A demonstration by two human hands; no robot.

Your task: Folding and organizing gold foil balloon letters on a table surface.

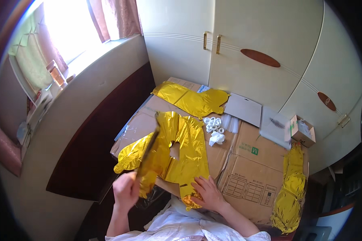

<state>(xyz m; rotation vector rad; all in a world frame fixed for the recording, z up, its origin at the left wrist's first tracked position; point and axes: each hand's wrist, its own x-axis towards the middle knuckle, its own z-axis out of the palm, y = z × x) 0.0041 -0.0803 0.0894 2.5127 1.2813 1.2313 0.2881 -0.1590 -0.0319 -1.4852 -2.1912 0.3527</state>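
Note:
A flat, shiny gold foil balloon (194,154) with an opening in its middle lies across the cardboard (245,176) before me. My left hand (125,192) is closed in a fist at the near left, gripping part of this foil. Above that fist a raised fold of the foil stands nearly edge-on and looks dark. My right hand (210,195) rests with fingers spread on the balloon's near right end, pressing on the foil close to my body. The left fingertips are hidden behind the fist.
Another gold foil balloon (185,99) lies at the far edge. White tape rolls (213,123), crumpled tissue (217,138), clear tubes (230,123) and a grey sheet (243,109) sit beyond. Gold foil (289,197) and a small box (303,132) lie right; a cabinet (265,36) stands behind.

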